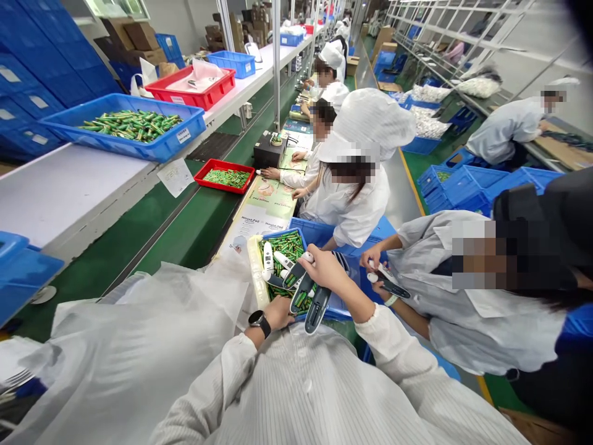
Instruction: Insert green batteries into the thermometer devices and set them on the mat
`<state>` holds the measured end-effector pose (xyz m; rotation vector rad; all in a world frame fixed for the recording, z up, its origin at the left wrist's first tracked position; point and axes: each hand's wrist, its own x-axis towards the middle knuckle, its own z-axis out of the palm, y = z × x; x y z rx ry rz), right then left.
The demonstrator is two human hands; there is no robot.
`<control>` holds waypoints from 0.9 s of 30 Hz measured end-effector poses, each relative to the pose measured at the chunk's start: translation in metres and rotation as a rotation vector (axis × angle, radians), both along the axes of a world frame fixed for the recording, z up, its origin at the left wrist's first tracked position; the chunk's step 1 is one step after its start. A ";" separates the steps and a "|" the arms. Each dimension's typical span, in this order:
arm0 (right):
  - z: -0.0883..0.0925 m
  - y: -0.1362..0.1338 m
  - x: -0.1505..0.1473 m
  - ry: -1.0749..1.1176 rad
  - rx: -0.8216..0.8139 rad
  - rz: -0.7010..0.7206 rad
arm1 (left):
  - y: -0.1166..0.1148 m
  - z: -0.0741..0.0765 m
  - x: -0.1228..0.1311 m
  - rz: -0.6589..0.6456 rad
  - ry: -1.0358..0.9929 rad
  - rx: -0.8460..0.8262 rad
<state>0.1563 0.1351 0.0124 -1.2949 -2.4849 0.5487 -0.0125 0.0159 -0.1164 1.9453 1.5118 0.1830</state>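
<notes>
A blue bin [301,233] full of small green cylindrical batteries [293,243] stands before me. White handheld devices [268,256] with small displays lie on top of them. My right hand [322,267] is closed round several similar devices [317,309], white-edged with dark oval faces, which fan down over the bin's near side. Their exact kind is unclear. My left hand [278,313], a dark watch on its wrist, is at the bin's near left edge. Its fingertips are hidden, and I cannot tell whether it holds anything.
A co-worker's hands [374,262] hold similar devices close on my right. White foam sheeting [152,346] covers the left foreground. A red tray [249,183] of batteries sits on the green conveyor [162,238]. A large blue tray [192,133] rests on the shelf above.
</notes>
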 end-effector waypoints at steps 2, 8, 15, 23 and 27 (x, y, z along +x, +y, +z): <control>0.000 0.004 0.002 0.052 0.007 -0.021 | -0.005 0.002 -0.008 0.070 -0.089 0.048; -0.008 0.016 0.008 0.220 0.035 -0.230 | -0.032 0.025 -0.028 0.779 -0.607 0.473; -0.016 0.016 -0.007 0.315 0.053 -0.352 | -0.034 0.084 -0.004 0.765 -0.868 0.519; -0.019 0.011 -0.022 0.310 0.033 -0.350 | -0.028 0.108 0.007 0.532 -0.383 0.551; -0.022 0.010 -0.026 0.339 0.047 -0.352 | -0.025 0.106 0.015 0.409 -0.290 0.562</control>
